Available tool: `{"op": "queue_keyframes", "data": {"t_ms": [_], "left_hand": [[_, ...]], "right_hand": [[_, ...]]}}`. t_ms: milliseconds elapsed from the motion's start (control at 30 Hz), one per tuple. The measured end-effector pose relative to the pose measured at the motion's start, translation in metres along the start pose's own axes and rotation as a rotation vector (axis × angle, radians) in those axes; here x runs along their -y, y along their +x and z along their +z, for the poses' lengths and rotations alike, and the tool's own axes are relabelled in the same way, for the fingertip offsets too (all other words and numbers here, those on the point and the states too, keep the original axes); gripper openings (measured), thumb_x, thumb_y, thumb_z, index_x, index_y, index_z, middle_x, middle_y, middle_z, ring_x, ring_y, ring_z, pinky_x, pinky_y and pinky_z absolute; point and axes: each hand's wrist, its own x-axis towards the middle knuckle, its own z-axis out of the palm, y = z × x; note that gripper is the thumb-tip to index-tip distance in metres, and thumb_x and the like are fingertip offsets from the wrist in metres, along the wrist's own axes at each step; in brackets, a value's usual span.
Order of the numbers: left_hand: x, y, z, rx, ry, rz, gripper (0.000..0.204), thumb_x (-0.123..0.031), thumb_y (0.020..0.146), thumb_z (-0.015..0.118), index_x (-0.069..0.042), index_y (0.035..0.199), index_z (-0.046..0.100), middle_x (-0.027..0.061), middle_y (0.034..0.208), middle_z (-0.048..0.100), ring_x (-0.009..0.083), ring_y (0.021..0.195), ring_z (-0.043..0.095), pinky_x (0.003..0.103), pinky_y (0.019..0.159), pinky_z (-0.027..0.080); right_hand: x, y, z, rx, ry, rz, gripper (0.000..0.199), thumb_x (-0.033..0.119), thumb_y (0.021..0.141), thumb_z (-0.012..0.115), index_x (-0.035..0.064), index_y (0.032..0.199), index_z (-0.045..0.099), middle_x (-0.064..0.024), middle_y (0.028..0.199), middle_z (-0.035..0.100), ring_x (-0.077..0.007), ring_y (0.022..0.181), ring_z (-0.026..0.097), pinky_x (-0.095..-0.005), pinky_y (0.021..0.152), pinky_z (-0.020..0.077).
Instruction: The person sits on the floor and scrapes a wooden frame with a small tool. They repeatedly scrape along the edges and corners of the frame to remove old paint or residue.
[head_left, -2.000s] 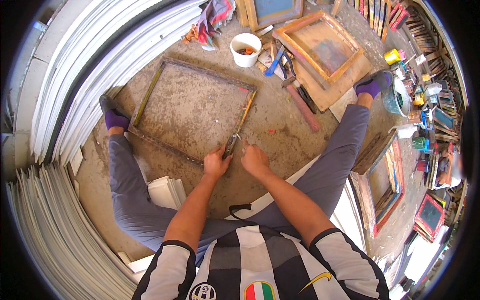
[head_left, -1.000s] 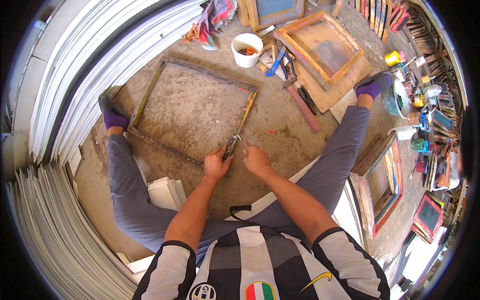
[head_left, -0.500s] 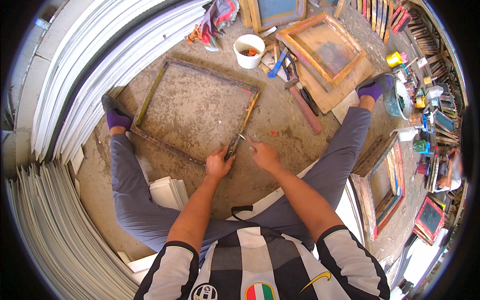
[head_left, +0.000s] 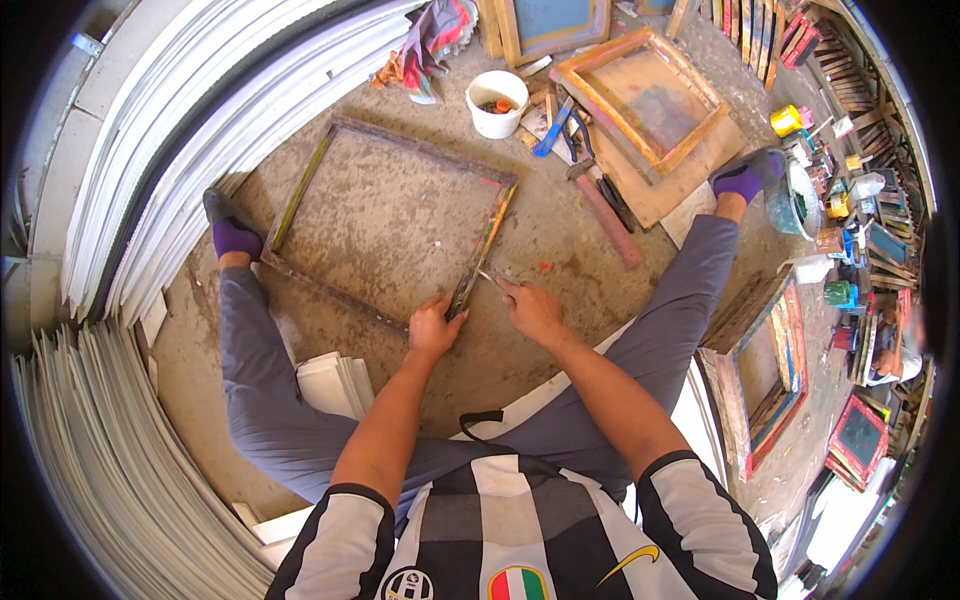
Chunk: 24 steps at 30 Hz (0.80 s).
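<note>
A bare wooden frame point(head_left: 300, 190) lies flat on the concrete floor between my spread legs. My left hand point(head_left: 432, 326) grips its near right corner. My right hand point(head_left: 531, 309) sits just to the right of that corner and pinches a small thin metal piece point(head_left: 486, 277), whose tip touches the frame's right rail. What kind of tool it is I cannot tell.
A white bucket point(head_left: 497, 103) stands beyond the frame. A hammer point(head_left: 603, 212) and small tools lie to the right of it. Wooden frames with mesh point(head_left: 648, 100) lean at the back and right. White sheets point(head_left: 140, 170) are stacked along the left. Paint pots point(head_left: 787, 120) crowd the right.
My right hand has shifted a little to the right along the floor, away from the left hand, and the thin metal piece now shows between them. The left hand stays on the frame corner.
</note>
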Motion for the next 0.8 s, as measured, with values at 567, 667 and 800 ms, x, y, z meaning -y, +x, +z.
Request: {"op": "queue_keyframes", "data": {"t_ms": [567,667,800], "left_hand": [[0.001,0.003,0.002,0.024,-0.001,-0.003,0.055,-0.031,0.082,0.079,-0.007,0.130,0.068,0.0200,0.112,0.070,0.0387,0.103,0.068,0.046,0.089,0.055],[0.007,0.000,0.008,-0.017,0.024,0.008,0.055,-0.031,0.082,0.079,-0.007,0.130,0.067,0.0199,0.112,0.070,0.0388,0.103,0.068,0.046,0.089,0.056],[-0.001,0.002,0.002,0.048,0.004,-0.045,0.055,-0.031,0.082,0.079,-0.007,0.130,0.068,0.0201,0.113,0.070,0.0386,0.105,0.068,0.045,0.090,0.056]], "right_hand": [[-0.013,0.030,0.030,0.080,0.568,0.075,0.043,0.022,0.099,0.059,0.0255,0.141,0.062,-0.0168,0.086,0.070,-0.0327,0.086,0.071,-0.0474,0.073,0.0539],[-0.019,0.035,0.026,0.337,1.030,0.254,0.044,0.020,0.099,0.059,0.0215,0.143,0.061,-0.0173,0.088,0.070,-0.0245,0.079,0.067,-0.0443,0.072,0.0523],[-0.016,0.029,0.005,0.315,0.786,0.124,0.045,0.015,0.098,0.058,0.0193,0.143,0.061,-0.0155,0.083,0.067,-0.0193,0.077,0.061,-0.0435,0.071,0.0521]]}}
